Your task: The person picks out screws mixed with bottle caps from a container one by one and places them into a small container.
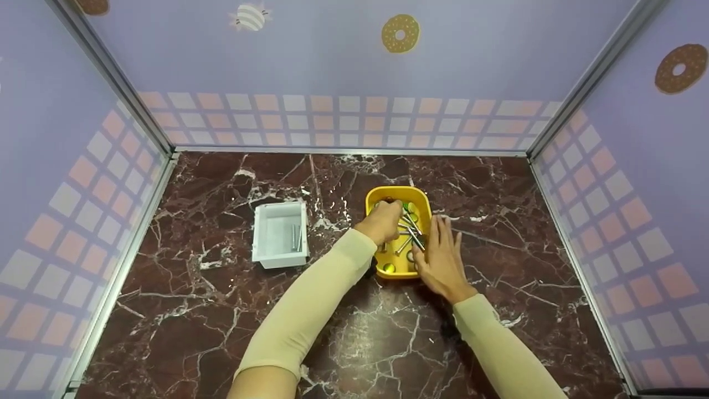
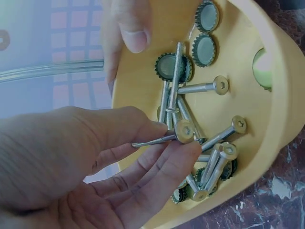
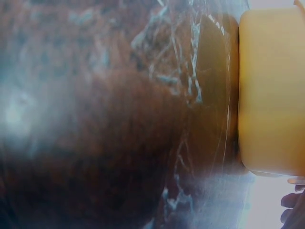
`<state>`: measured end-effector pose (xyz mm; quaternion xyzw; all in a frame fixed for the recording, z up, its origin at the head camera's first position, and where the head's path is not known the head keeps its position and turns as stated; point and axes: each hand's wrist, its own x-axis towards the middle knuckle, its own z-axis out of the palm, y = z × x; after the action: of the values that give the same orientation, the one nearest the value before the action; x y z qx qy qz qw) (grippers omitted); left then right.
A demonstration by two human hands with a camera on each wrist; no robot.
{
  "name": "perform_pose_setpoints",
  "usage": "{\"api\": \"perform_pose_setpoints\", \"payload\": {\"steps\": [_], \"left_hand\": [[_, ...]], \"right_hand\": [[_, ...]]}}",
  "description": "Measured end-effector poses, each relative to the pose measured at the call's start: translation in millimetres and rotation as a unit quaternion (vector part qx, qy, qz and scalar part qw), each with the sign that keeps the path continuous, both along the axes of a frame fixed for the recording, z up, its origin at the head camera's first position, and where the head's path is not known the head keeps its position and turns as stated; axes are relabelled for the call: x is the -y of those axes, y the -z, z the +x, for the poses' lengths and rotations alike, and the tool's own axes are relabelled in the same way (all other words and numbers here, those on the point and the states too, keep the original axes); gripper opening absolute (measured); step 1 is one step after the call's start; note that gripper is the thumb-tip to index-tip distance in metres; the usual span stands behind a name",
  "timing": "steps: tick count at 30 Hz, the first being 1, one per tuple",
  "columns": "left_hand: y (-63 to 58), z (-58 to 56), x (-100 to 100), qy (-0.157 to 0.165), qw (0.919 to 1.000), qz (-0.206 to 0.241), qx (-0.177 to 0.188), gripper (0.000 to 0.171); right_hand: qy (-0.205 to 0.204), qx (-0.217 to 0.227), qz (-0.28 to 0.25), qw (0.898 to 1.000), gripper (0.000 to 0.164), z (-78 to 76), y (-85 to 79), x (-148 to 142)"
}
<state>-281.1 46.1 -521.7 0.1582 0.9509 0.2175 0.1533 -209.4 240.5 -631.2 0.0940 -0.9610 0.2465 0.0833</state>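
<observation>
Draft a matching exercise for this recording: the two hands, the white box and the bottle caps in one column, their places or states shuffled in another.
1. Left hand
2. Right hand
3. White box
4. Bottle caps

A. against the right side of the yellow tub
B. lying inside the yellow tub
C. pinching a bolt
D. left of the yellow tub

Pairs: 1-C; 2-A; 3-D; 4-B

Pale purple walls point(image 1: 332, 66) stand on three sides of a dark red-brown marbled surface point(image 1: 166, 327) with white veins. Pink and white squares point(image 1: 321, 121) band them low down; doughnut pictures point(image 1: 390, 41) sit higher. Metal strips point(image 1: 595, 72) line the corners.
</observation>
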Motion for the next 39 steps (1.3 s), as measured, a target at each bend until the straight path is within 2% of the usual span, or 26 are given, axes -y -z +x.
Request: {"api": "perform_pose_setpoints", "payload": {"steps": [9,22,28,39], "left_hand": [[-9.0,0.7,13.0,0.004,0.9994,0.034,0.01,0.047],[-18.0,-1.4,30.1,-0.017,0.997,0.065,0.037,0.051],[-17.3,-0.1,43.0,-0.024,0.9943,0.094,0.044,0.049],[-12.9,-1.4,71.7,-0.041,0.9936,0.099,0.037,0.054]], "right_hand": [[-0.001,-0.002,0.002,1.0,0.09,0.6,0.2,0.1],[-0.001,0.004,-0.003,1.0,0.092,0.8,-0.4,0.4],[0.001,0.01,-0.002,1.0,0.092,1.4,-2.1,1.2],[0.002,0.003,-0.001,1.0,0.094,2.1,-0.6,0.4]]}}
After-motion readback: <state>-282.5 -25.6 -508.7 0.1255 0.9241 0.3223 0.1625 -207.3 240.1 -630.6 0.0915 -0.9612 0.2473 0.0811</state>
